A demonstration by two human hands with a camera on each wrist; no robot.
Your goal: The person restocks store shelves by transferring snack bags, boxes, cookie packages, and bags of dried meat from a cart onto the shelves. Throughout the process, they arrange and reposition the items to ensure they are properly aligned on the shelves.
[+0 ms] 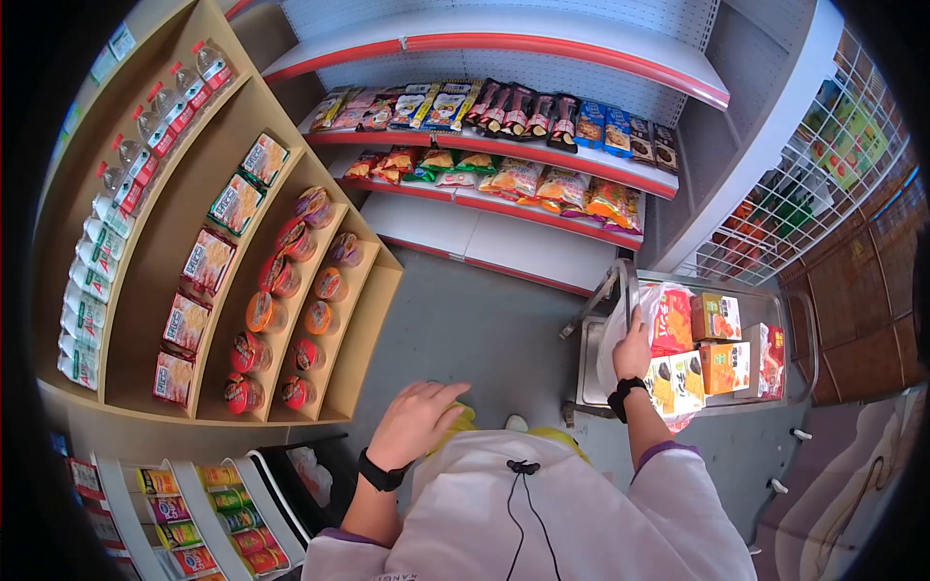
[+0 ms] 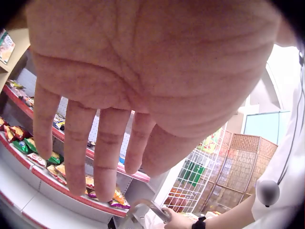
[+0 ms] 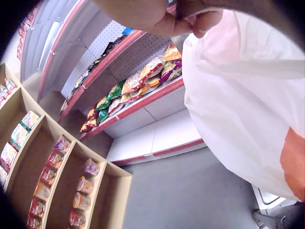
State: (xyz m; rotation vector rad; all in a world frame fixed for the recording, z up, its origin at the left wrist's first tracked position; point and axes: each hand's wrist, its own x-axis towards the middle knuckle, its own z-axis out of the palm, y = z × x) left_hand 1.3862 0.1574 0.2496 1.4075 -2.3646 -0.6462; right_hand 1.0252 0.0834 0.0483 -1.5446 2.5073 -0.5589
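My right hand (image 1: 635, 351) grips the metal handle (image 1: 632, 286) of a cart (image 1: 591, 373), its fingers curled round the bar. Close beside that hand a white plastic bag (image 3: 243, 100) bulges over the cart's near end. Snack boxes lie on the cart: a red one (image 1: 672, 320), a yellow one (image 1: 725, 366) and several more. My left hand (image 1: 412, 423) hangs in front of my body, holding nothing. Its palm (image 2: 143, 62) faces the left wrist camera with the fingers (image 2: 106, 143) extended.
To the left, a wooden shelf (image 1: 325, 392) holds bottles, boxes and cup noodles. Ahead stands a white, red-edged shelf (image 1: 523, 247) with bagged snacks. A white wire grid (image 1: 775, 208) rises behind the cart. Grey floor (image 1: 465, 320) lies between shelf and cart.
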